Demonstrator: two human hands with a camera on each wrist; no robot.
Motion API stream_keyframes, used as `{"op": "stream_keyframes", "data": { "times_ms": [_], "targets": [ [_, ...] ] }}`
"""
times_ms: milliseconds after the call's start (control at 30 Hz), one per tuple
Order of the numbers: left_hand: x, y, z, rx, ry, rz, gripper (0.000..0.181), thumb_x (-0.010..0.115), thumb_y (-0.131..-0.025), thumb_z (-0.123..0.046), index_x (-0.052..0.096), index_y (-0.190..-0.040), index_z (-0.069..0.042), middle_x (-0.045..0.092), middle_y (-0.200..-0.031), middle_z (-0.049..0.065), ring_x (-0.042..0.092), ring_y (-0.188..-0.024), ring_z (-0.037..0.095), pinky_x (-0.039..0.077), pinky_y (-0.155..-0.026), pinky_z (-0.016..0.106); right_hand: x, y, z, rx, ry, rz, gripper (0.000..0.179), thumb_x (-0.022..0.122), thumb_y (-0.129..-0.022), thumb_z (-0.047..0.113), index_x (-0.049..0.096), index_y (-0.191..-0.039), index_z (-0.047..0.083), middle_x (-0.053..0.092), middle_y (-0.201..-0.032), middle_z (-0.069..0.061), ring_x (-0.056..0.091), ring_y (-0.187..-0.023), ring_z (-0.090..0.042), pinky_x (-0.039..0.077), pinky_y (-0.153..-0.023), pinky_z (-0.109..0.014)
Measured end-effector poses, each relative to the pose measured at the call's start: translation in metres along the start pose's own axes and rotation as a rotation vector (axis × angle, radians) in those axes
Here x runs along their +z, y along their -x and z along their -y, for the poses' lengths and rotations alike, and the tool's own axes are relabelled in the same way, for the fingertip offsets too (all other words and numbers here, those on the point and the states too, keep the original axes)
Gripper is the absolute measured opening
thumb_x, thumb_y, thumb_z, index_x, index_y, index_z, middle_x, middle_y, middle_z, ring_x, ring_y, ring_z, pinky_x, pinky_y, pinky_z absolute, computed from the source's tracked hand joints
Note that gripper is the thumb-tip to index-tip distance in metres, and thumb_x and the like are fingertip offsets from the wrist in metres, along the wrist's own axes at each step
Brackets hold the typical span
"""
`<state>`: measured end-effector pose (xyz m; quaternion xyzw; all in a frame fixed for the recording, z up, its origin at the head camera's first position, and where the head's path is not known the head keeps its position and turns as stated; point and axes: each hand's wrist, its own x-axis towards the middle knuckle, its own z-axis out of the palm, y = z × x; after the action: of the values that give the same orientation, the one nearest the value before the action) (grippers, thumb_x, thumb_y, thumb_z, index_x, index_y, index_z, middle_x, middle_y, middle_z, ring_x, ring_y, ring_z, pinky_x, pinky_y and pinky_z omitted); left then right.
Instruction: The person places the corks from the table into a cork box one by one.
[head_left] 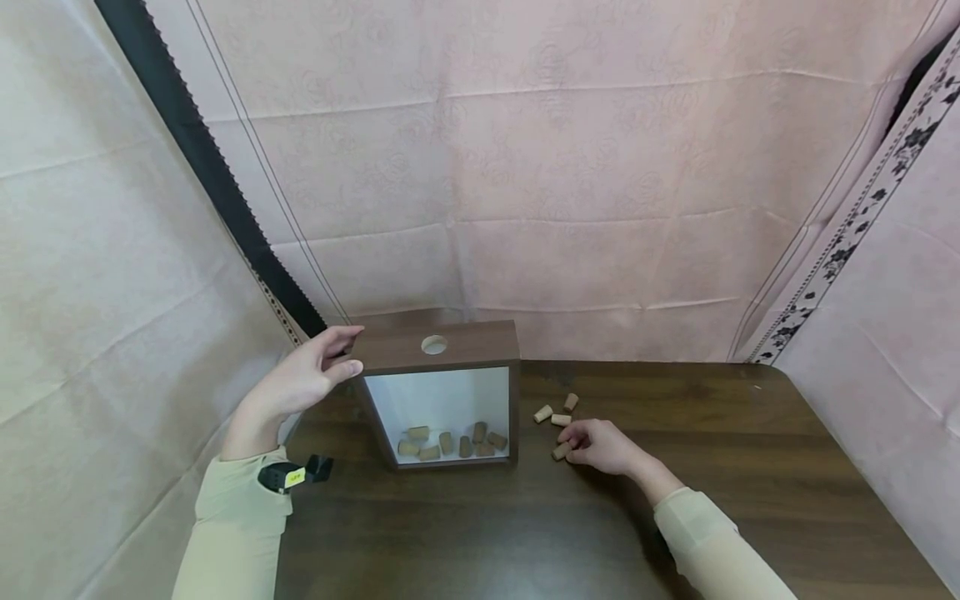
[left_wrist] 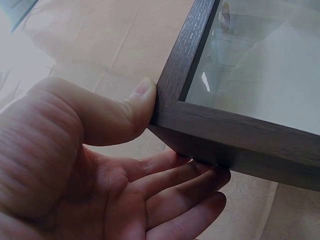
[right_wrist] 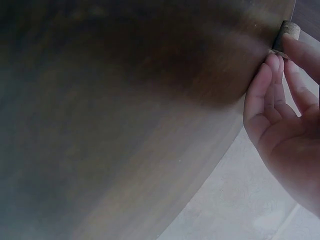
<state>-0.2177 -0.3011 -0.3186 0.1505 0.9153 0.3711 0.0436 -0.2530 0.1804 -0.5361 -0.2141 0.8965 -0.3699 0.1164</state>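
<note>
"What are the fingers of the right hand doing?"

"Pinching one small cork between thumb and fingertips, just above or on the worktop; I can't tell which."

"And the left hand?"

"It holds the box by its upper left corner. The thumb presses at the front edge, and the fingertips touch the box farther back."

"What lies close to the pinched cork?"

"Three loose corks, in a small cluster just beyond the right hand, toward the worktop's back edge. Two lie nearest the box, and the third is a little farther back."

"Where is the box, exactly?"

"Upright, left of that cluster, near the back edge and well apart from the rounded back right corner. Its dark wooden frame surrounds a clear front panel, and a round hole opens in the top."

"Anything inside?"

"Several corks behind the panel, along the bottom. Some stand, others lie on their sides, more of them toward the right."

"And farther out?"

"A black device with a yellow label on the left wrist, pale sleeves, and creased cloth hanging beyond the back edge."
</note>
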Motion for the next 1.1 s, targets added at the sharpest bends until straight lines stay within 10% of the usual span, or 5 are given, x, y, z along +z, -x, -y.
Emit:
{"op": "stream_keyframes", "data": {
  "times_ms": [633, 1100],
  "targets": [
    [-0.001, 0.001, -0.001, 0.015, -0.021, 0.001, 0.067, 0.063, -0.110, -0.023, 0.031, -0.166, -0.004, 0.031, -0.169, 0.028, 0.030, -0.154, 0.052, 0.030, -0.119, 0.072, -0.009, 0.009, -0.004, 0.025, -0.106, -0.030, 0.025, 0.077, -0.101, 0.026, 0.073, -0.121, 0.013, 0.073, -0.110, 0.000, 0.067, -0.103, -0.019, 0.056, -0.088, -0.042],
    [-0.001, 0.001, 0.001, 0.021, -0.012, 0.001, 0.067, 0.063, -0.110, -0.023, 0.031, -0.166, -0.004, 0.031, -0.170, 0.028, 0.029, -0.155, 0.053, 0.030, -0.119, 0.072, -0.023, 0.026, 0.008, 0.040, -0.409, -0.153, 0.037, 0.069, -0.107, 0.031, 0.068, -0.134, 0.005, 0.071, -0.120, -0.024, 0.070, -0.105, -0.031, 0.062, -0.087, -0.040]
  ]
}}
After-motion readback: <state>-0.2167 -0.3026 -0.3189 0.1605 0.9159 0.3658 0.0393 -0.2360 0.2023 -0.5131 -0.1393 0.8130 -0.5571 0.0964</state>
